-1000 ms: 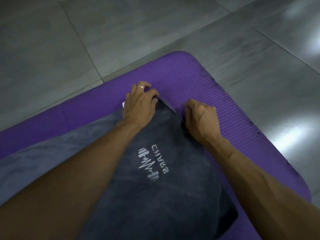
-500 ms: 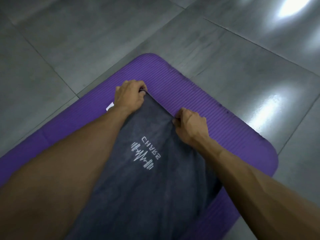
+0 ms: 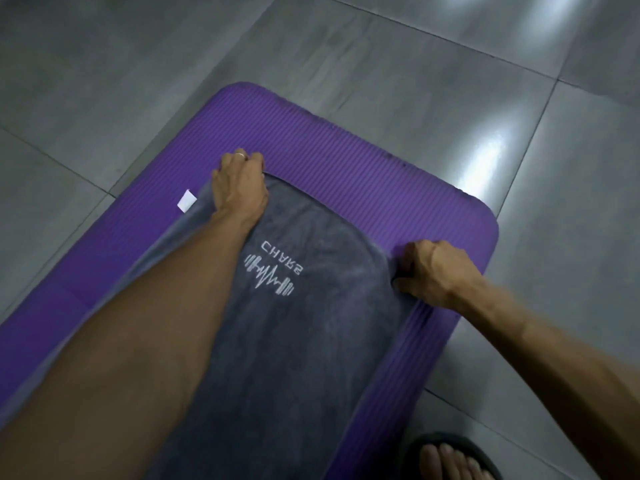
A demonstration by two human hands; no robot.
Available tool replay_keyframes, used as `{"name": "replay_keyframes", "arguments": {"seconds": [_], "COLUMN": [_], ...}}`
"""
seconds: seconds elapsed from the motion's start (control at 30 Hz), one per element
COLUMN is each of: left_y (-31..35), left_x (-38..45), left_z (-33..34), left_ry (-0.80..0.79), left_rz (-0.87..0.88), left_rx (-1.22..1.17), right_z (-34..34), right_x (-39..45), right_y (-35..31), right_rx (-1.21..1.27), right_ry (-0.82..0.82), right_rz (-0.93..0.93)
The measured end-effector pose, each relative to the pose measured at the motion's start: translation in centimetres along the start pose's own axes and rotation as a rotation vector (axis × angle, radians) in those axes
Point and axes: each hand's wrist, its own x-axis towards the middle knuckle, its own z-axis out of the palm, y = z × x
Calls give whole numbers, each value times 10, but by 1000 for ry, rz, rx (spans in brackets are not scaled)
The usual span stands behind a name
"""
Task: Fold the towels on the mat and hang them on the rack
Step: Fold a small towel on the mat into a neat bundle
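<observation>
Grey towel [image 3: 311, 323] flat on mat [image 3: 346, 161], spread between hands. Left hand [image 3: 239, 185] pinching far corner; right hand [image 3: 436, 275] gripping near-right corner, fingers curled.

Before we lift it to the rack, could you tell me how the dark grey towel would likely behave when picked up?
The dark grey plush towel would probably sag between the left hand and right hand, since it bunches by the right fingers. Its nap looks grippy, unlikely to slip on the ribbed purple foam mat.
</observation>
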Motion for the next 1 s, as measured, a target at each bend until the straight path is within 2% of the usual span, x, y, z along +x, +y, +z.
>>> {"name": "replay_keyframes", "arguments": {"seconds": [0.1,0.2,0.37,0.57,0.63,0.67,0.73,0.77,0.8,0.83,0.9,1.0], "left_y": [3,7,-2,10,25,31,36,33,27,21,8,-2], "left_x": [-3,-5,10,38,18,-1,-41,-54,-59,-56,-34,-6], "left_z": [2,3,-1,0,2,6,19,25,31,34,37,34], "left_ry": [22,42,36,-80,-27,22,34,-8,-70,-133,-203,-225], "left_rz": [-6,-16,35,107,140,170,227,232,226,222,248,287], "left_rx": [-14,-29,-102,-233,-291,-314,-292,-243,-186,-127,-17,36], "right_z": [6,7,-24,-32,-30,-29,-16,-8,2,14,37,51], "right_x": [-2,4,15,30,31,31,30,30,32,33,38,37], "right_y": [2,6,25,36,34,28,0,-22,-45,-65,-85,-49], "right_rx": [19,104,260,351,271,169,45,52,87,102,55,-119], "right_ry": [39,-29,-17,-16,10,118,431,531,562,528,359,251], "right_rz": [84,118,165,220,236,228,125,23,-89,-198,-325,-338]}}
